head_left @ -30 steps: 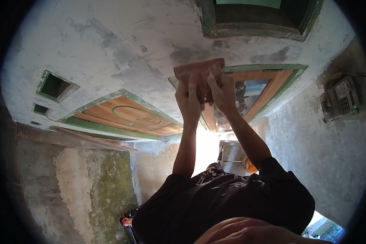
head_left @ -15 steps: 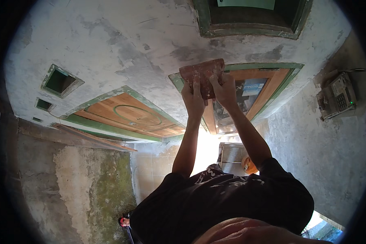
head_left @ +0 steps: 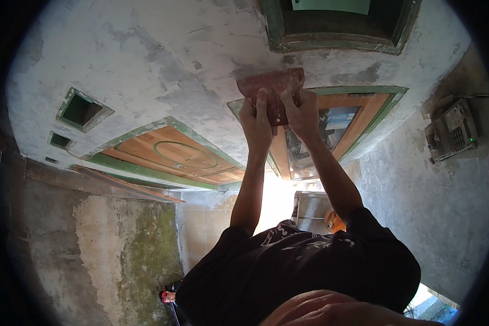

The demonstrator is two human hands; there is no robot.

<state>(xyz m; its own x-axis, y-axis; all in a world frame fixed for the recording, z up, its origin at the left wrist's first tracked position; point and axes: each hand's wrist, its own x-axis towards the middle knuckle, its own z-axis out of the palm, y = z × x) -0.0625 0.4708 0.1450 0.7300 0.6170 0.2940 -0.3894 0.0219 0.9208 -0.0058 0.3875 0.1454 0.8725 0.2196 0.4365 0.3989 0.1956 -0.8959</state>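
Observation:
Both of my hands grip one reddish-brown sheet point(head_left: 271, 81), apparently sandpaper, spotted with pale specks and curled at its upper edge. Any block or handle inside it is hidden. My left hand point(head_left: 257, 119) holds its left side, thumb laid along its face. On the opposite side my right hand point(head_left: 301, 114) is closed, thumb also on the face. The sheet is at the patchy grey-white wall point(head_left: 185, 60), just above the green frame of a wooden door; whether it presses on the plaster I cannot tell.
A green-framed opening point(head_left: 337, 41) lies above my hands. To the left are a wooden panel with a green oval point(head_left: 185, 155) and a small square opening point(head_left: 80, 110). At right a keypad device point(head_left: 453, 130) hangs on the wall. A person point(head_left: 168, 296) is at lower left.
Both hands and the reddish-brown sheet have moved a short way up the wall, away from the door frame. My grip stays the same.

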